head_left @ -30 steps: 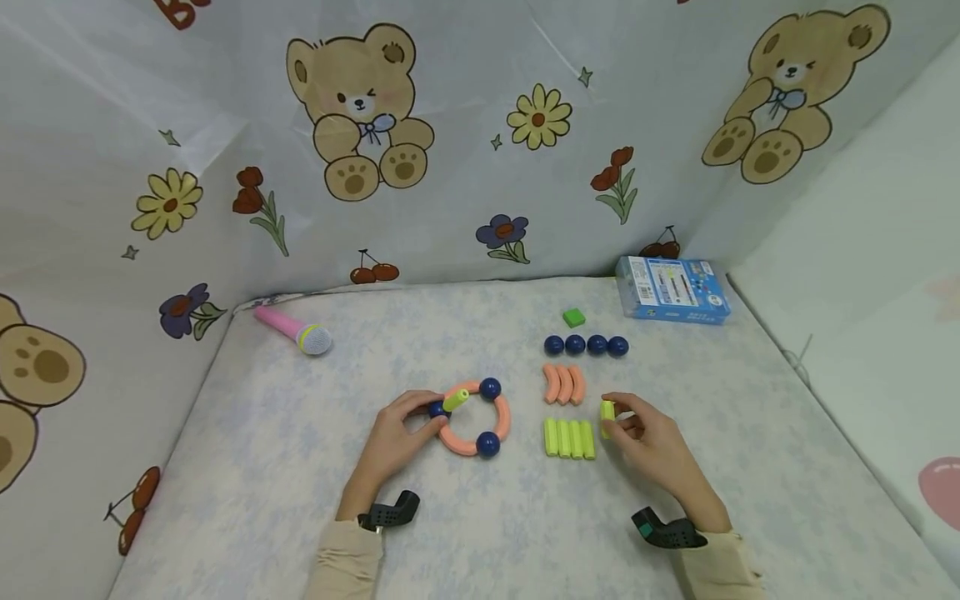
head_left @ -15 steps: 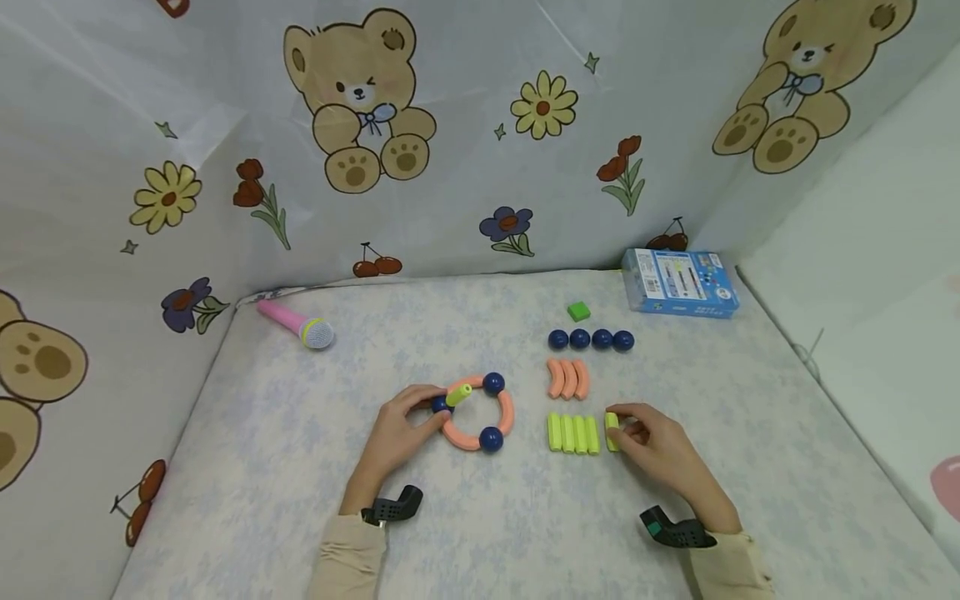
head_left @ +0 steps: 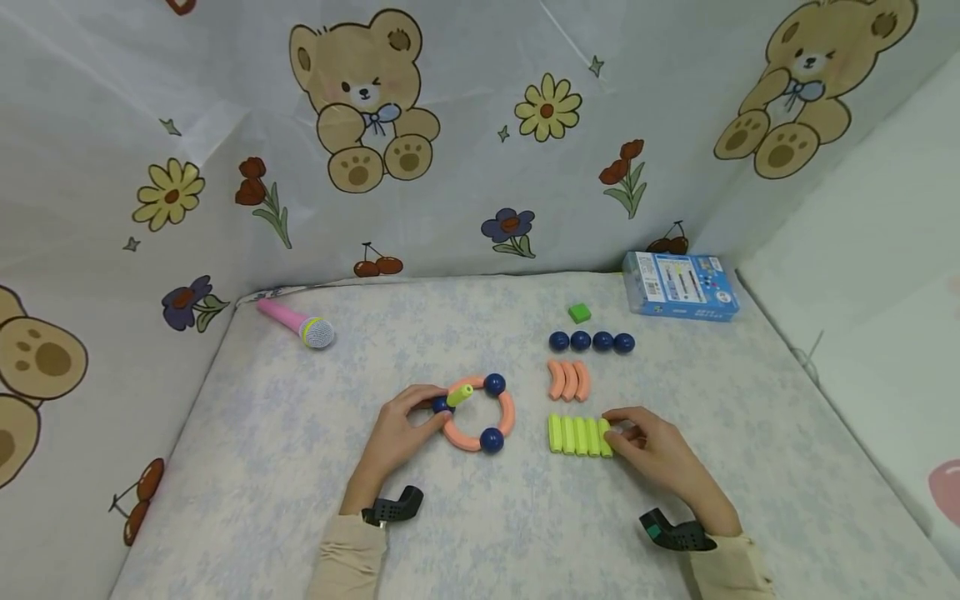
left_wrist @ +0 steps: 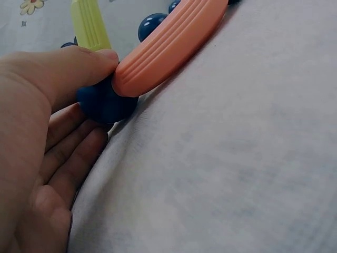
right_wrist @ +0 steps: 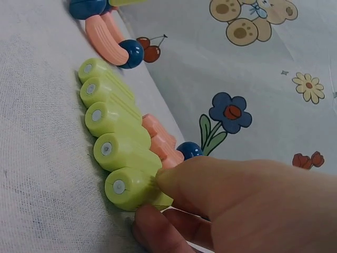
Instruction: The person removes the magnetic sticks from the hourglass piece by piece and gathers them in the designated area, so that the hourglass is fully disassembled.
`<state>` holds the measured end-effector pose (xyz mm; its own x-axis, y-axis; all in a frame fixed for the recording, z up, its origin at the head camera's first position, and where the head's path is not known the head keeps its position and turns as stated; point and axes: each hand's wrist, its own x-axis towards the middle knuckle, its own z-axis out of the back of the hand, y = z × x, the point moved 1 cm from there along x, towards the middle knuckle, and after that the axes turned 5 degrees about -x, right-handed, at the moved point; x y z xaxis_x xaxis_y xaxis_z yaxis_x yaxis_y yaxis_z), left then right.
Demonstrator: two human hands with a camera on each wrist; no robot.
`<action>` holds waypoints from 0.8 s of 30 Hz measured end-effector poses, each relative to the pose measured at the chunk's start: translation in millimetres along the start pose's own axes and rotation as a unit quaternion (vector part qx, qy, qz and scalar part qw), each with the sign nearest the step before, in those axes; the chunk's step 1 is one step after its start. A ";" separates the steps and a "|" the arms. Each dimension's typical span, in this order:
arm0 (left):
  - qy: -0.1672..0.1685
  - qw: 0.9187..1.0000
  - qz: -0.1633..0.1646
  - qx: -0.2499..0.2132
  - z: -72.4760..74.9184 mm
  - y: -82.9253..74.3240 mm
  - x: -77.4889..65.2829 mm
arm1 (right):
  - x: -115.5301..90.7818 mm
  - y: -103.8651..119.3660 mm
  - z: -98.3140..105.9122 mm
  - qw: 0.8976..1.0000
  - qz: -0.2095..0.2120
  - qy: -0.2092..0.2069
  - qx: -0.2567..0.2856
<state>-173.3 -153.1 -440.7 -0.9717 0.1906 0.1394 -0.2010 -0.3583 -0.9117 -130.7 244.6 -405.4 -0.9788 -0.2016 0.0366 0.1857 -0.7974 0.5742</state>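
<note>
In the head view, my left hand point(head_left: 401, 429) grips a dark blue ball point(left_wrist: 108, 108), its thumb on top and fingers behind. That ball belongs to a ring of curved orange rods point(head_left: 507, 412) and blue balls point(head_left: 492, 440) on the table. A yellow-green rod point(head_left: 460, 395) stands up from the gripped ball, slightly tilted. My right hand point(head_left: 654, 450) pinches the rightmost yellow-green rod point(right_wrist: 134, 190) between thumb and fingers. It lies flush against a row of several matching rods point(head_left: 574, 436), whose ends show round grey discs in the right wrist view.
Behind the row lie 3 curved orange rods point(head_left: 569, 381), then a line of several blue balls point(head_left: 591, 342) and a green block point(head_left: 579, 313). A blue box point(head_left: 681, 286) sits at the back right. A pink toy microphone point(head_left: 297, 322) lies at the back left.
My right hand has lowered its yellow-green rod and slid it left, closing the gap to the row. The left hand keeps its grip on the ring's ball. The head view has shifted slightly.
</note>
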 end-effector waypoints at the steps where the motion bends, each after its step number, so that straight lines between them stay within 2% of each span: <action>1: 0.000 1.000 -0.002 0.001 0.5 -0.4 0.0 | 0.2 0.4 0.0 1.000 0.001 0.002 0.002; 6: 0.001 1.000 -0.009 0.001 2.6 -2.1 1.7 | 3.0 2.8 2.3 1.000 0.019 0.006 -0.003; 13: 0.003 1.000 -0.006 0.003 4.2 -3.1 2.4 | 17.3 15.8 11.0 0.997 0.073 0.013 -0.017; 18: 0.004 1.000 0.003 0.002 4.2 -3.0 0.1 | 36.0 41.2 8.7 0.994 0.110 0.027 -0.015; 24: 0.003 1.000 0.009 -0.005 1.4 -1.1 -2.2 | 57.5 83.6 -11.2 0.979 0.199 0.043 0.007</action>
<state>-171.2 -154.4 -439.4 -0.9743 0.1904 0.1204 -0.1824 -0.3528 -0.9177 -170.4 159.9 -364.5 -0.8184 -0.5421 0.1907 0.5487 -0.6384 0.5397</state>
